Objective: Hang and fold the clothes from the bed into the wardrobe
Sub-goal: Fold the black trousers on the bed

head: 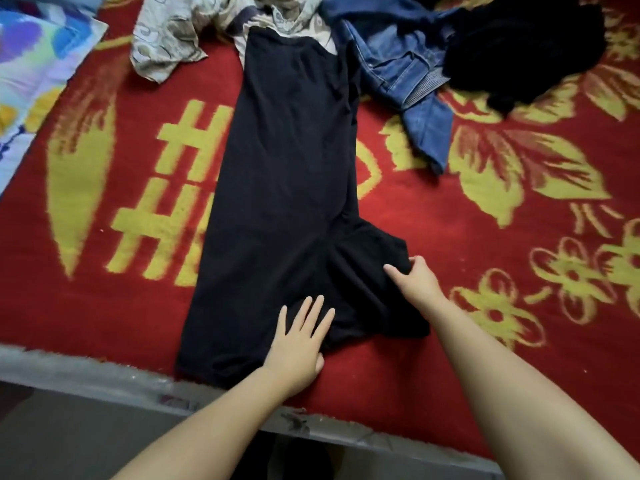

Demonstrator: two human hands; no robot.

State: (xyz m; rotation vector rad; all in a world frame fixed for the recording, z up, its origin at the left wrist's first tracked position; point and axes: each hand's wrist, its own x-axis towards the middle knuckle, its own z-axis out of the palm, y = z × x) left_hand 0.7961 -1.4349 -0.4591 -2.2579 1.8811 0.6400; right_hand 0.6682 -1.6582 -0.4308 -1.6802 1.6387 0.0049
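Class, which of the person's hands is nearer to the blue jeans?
Right. The right hand pinches the black garment's sleeve, below the blue jeans; the left hand presses farther down.

Dim, soft, even indoor light; no glare, faint shadows. Mildly blurred throughout, softer and wide-angle bent far from the fingers [313,315].

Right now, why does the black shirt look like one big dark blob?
Head view: dim, soft light leaves the black shirt nearly without detail, folds barely visible; the black pile likewise; the wide lens bends the bed edge; the hands and red blanket stay clear.
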